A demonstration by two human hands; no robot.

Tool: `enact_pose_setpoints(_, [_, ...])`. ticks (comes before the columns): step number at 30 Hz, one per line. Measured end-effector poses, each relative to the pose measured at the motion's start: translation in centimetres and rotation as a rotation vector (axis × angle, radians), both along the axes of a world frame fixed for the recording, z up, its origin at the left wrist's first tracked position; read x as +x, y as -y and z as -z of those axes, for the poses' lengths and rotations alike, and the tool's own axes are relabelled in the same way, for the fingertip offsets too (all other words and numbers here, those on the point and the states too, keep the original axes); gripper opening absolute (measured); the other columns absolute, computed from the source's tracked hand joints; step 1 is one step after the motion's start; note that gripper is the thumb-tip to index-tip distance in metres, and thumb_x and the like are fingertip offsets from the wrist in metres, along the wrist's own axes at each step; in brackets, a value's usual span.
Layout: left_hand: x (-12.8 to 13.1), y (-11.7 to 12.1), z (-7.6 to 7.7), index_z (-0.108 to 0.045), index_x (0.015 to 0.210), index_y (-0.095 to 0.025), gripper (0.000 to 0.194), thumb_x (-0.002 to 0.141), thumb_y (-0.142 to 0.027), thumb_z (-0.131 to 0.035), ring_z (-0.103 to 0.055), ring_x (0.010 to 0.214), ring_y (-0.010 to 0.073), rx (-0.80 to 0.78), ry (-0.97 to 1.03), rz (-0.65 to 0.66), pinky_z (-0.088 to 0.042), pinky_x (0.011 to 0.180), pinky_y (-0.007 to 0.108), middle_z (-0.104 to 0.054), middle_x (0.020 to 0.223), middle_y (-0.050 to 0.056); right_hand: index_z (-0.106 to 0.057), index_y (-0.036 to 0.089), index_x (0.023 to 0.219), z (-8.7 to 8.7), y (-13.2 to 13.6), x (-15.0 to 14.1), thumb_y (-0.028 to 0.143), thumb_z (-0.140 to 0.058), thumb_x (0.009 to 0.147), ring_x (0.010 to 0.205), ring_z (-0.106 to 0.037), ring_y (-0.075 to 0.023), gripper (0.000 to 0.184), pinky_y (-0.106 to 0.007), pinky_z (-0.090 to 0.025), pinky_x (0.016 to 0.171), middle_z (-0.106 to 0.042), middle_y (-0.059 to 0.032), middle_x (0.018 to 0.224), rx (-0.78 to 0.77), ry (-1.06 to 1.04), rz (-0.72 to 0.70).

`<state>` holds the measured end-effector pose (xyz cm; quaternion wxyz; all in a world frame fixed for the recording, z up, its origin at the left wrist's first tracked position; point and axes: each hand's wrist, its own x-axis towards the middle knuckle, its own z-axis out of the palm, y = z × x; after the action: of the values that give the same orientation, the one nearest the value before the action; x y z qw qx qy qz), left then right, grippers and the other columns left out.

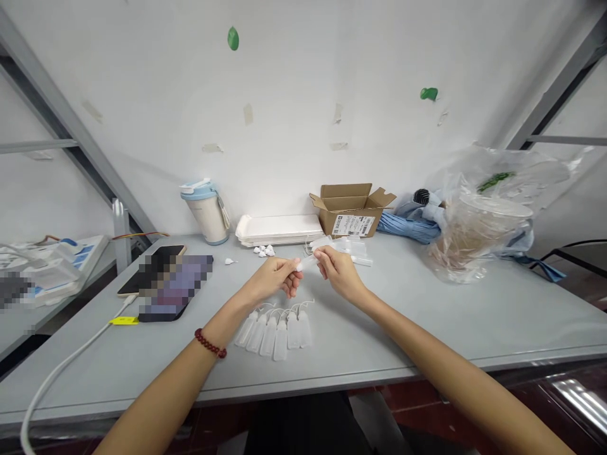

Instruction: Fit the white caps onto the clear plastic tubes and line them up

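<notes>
Between my two hands, above the middle of the table, is a small translucent plastic bottle (309, 262). My left hand (279, 278) pinches its left end, where a bit of white shows at the fingertips. The other end is gripped by the thumb and fingers of my right hand (340, 270). Below my hands lies a fanned row of several flat translucent bottles (268, 336) with thin white tubes at their tops. More translucent bottles (353, 245) lie behind my right hand. Small white caps (263, 251) sit in a cluster beyond my left hand, and a single white cap (230, 261) lies left of them.
At the back stand a blue-lidded cup (206, 212), a stack of white trays (279, 229) and an open cardboard box (351, 212). Two phones (177, 287) and a white cable (78, 354) are at left. A clear plastic bag (478, 221) and blue cloth (408, 226) lie at right.
</notes>
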<state>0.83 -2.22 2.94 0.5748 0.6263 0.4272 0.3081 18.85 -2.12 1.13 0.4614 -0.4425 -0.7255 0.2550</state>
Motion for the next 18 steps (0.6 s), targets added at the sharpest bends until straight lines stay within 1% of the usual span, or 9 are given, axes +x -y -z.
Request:
enact_pose_setpoints(3, [0.3, 0.18, -0.08, -0.055, 0.067, -0.012, 0.039, 0.079, -0.05, -0.057, -0.054, 0.046, 0.0098, 0.043, 0.035, -0.019, -0.045, 0.047, 0.023, -0.054, 0.057, -0.001, -0.045, 0.02, 0.068, 0.04, 0.01, -0.08, 0.036, -0.036, 0.091, 0.047, -0.042, -0.0099, 0.03, -0.023, -0.035, 0.054, -0.044, 0.005, 0.05, -0.013, -0.001, 0.018])
enact_pose_setpoints(6, [0.19, 0.14, -0.18, -0.054, 0.067, -0.013, 0.035, 0.075, -0.046, -0.062, -0.056, 0.05, 0.0107, 0.17, -0.007, -0.033, -0.047, 0.052, 0.024, -0.056, 0.057, -0.001, -0.045, 0.02, 0.065, 0.01, 0.07, -0.19, 0.037, -0.037, 0.091, 0.046, -0.043, -0.0102, 0.031, -0.023, -0.035, 0.055, -0.044, 0.0049, 0.048, -0.042, -0.003, 0.034])
enact_pose_setpoints(10, [-0.12, 0.07, 0.06, -0.057, 0.073, -0.014, 0.025, 0.074, -0.038, -0.065, -0.059, 0.056, 0.0125, 0.33, -0.108, -0.071, -0.048, 0.057, 0.025, -0.06, 0.061, 0.0, -0.04, 0.02, 0.056, 0.12, -0.07, -0.27, 0.039, -0.04, 0.09, 0.043, -0.043, -0.0094, 0.038, -0.023, -0.037, 0.052, -0.044, 0.0045, 0.045, -0.159, -0.037, 0.008])
enact_pose_setpoints(13, [-0.22, -0.06, 0.32, -0.057, 0.072, -0.015, 0.023, 0.072, -0.035, -0.067, -0.06, 0.059, 0.0131, 0.409, -0.142, -0.103, -0.049, 0.06, 0.026, -0.06, 0.066, 0.0, -0.038, 0.02, 0.055, 0.47, -0.4, -0.3, 0.042, -0.043, 0.088, 0.04, -0.043, -0.0088, 0.04, -0.023, -0.037, 0.05, -0.042, 0.0054, 0.043, -0.224, -0.092, -0.031])
enact_pose_setpoints(15, [-0.26, -0.21, 0.32, -0.057, 0.072, -0.015, 0.025, 0.072, -0.038, -0.067, -0.061, 0.062, 0.0143, 0.383, -0.138, -0.09, -0.05, 0.06, 0.027, -0.061, 0.067, 0.001, -0.039, 0.02, 0.057, 0.67, -0.55, -0.31, 0.044, -0.044, 0.087, 0.04, -0.044, -0.0089, 0.039, -0.023, -0.038, 0.049, -0.043, 0.0056, 0.045, -0.224, -0.14, -0.05])
enact_pose_setpoints(18, [-0.42, -0.41, 0.04, -0.058, 0.075, -0.013, 0.037, 0.079, -0.05, -0.057, -0.063, 0.066, 0.0166, 0.22, -0.086, -0.012, -0.051, 0.059, 0.029, -0.062, 0.072, 0.005, -0.048, 0.019, 0.069, 0.72, -0.45, -0.29, 0.044, -0.044, 0.087, 0.045, -0.047, -0.0097, 0.032, -0.024, -0.039, 0.051, -0.048, 0.0045, 0.052, -0.165, -0.18, -0.056])
